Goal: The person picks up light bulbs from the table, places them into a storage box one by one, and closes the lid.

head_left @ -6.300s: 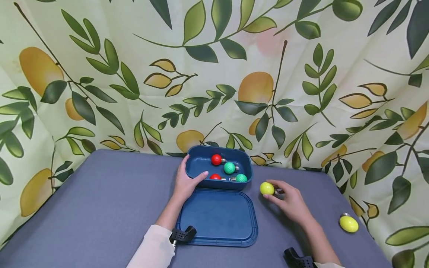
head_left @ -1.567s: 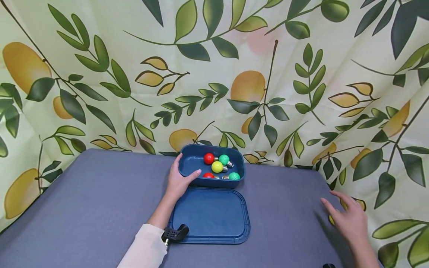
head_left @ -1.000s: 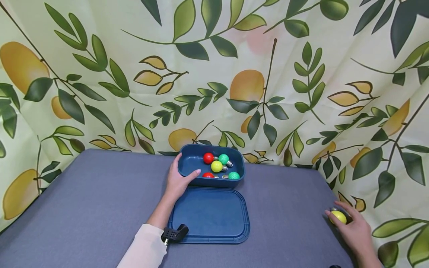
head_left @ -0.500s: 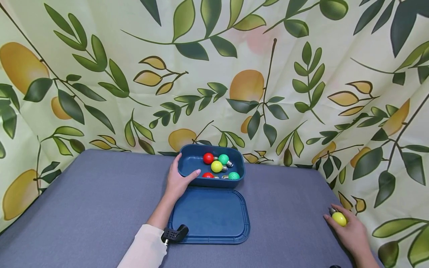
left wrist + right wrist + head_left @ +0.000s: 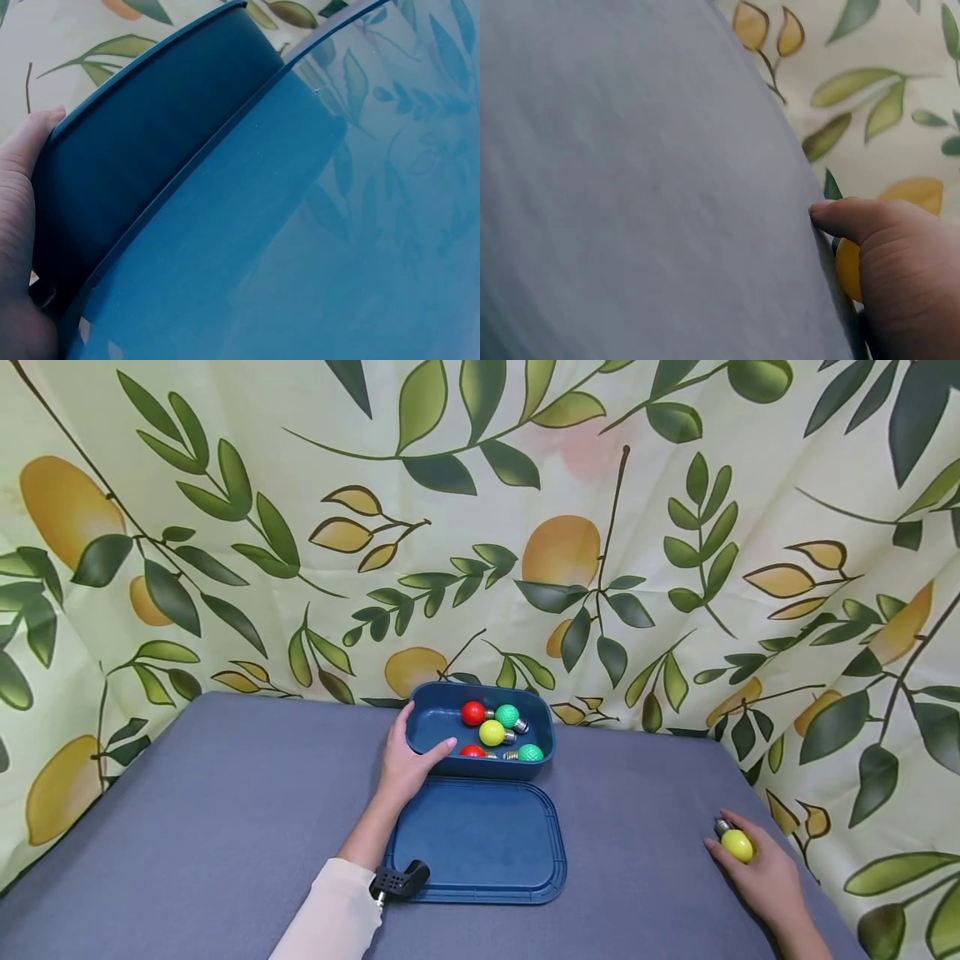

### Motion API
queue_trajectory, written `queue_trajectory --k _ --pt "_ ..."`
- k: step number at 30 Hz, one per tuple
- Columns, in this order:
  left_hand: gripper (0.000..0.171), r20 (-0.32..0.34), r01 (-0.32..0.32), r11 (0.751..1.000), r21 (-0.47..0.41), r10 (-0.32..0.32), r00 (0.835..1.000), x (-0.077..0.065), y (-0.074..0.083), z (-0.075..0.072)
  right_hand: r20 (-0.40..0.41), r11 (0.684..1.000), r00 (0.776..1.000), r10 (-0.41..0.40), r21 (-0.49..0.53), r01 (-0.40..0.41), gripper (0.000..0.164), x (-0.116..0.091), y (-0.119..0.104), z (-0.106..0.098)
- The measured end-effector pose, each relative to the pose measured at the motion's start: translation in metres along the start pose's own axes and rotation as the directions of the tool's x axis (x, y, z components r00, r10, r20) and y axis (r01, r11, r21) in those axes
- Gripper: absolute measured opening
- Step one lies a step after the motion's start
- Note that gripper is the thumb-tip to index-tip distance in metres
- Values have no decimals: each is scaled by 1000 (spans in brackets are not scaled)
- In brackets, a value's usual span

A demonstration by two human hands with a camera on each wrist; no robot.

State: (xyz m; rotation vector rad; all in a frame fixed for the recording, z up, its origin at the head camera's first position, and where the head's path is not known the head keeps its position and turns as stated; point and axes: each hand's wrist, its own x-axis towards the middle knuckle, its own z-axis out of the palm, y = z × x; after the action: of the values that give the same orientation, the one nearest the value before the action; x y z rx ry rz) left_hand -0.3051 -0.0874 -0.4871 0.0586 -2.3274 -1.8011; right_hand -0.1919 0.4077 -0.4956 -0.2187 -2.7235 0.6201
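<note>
My left hand [image 5: 405,767] holds the left end of a dark blue box [image 5: 442,727], its thumb at the front rim. Inside the box lie a yellow bulb [image 5: 492,732], two red bulbs [image 5: 473,713] and two green bulbs [image 5: 507,717]. Far to the right, my right hand [image 5: 767,875] holds another yellow light bulb [image 5: 738,847] between thumb and fingers, its metal base pointing away. In the right wrist view the thumb hides most of that bulb. The left wrist view shows the box's outer wall [image 5: 157,142] beside my thumb.
A flat blue lid [image 5: 480,843] lies on the grey-covered table [image 5: 225,827] in front of the box. A leaf-and-fruit patterned curtain [image 5: 465,527] hangs along the table's back and right edges. The box stands near the back edge.
Earlier, my right hand held a yellow bulb beside the box; that bulb now lies inside. The hand then reached far right, took hold of the other yellow bulb and shifted slightly left. Left hand stays.
</note>
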Motion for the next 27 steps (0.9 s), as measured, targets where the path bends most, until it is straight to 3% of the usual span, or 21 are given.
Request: queue_trajectory --k 10,18,27 --pt "95 10 -6 1000 -7 6 1000 0 -1 0 21 998 999 -27 58 26 55 -1 -29 19" --pt "95 15 4 1000 2 -4 1000 -1 1 -2 25 986 992 -123 120 119 50 9 -63 40" --pt "95 14 3 1000 -3 -3 1000 -1 2 -1 25 975 987 -159 161 153 47 26 -93 64"
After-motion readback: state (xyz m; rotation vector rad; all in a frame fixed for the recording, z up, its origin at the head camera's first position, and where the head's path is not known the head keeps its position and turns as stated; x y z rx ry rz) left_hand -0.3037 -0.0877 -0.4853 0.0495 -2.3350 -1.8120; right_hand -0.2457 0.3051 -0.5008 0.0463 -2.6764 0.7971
